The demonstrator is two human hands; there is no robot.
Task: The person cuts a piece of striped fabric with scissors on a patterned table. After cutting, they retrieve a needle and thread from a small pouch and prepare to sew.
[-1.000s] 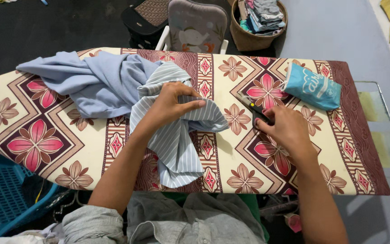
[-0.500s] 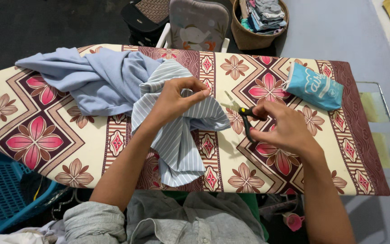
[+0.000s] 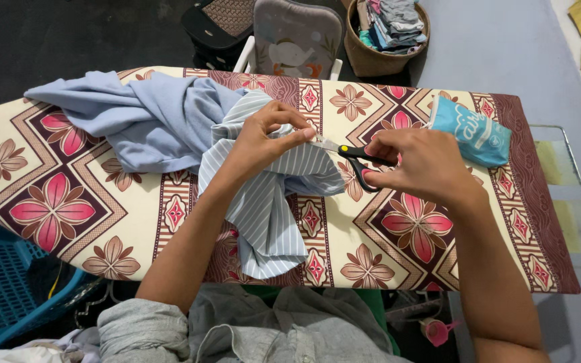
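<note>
My left hand (image 3: 263, 140) pinches a fold of the blue-and-white striped cloth (image 3: 263, 202) that lies bunched on the patterned ironing board (image 3: 68, 202). My right hand (image 3: 417, 167) holds a pair of small black-and-yellow scissors (image 3: 347, 153), their blades pointing left and reaching the fingertips of my left hand at the cloth. A plain light-blue garment (image 3: 136, 114) lies crumpled on the board to the left, partly under the striped cloth.
A turquoise pouch (image 3: 469, 130) rests on the board's right end. Behind the board stand a baby seat (image 3: 294, 33), a dark bag (image 3: 213, 23) and a basket of folded clothes (image 3: 384, 30). A blue plastic crate (image 3: 1, 289) sits at the lower left.
My right hand picked the scissors up off the board and brought them left to my left hand. My left hand lifted a pinch of the striped cloth.
</note>
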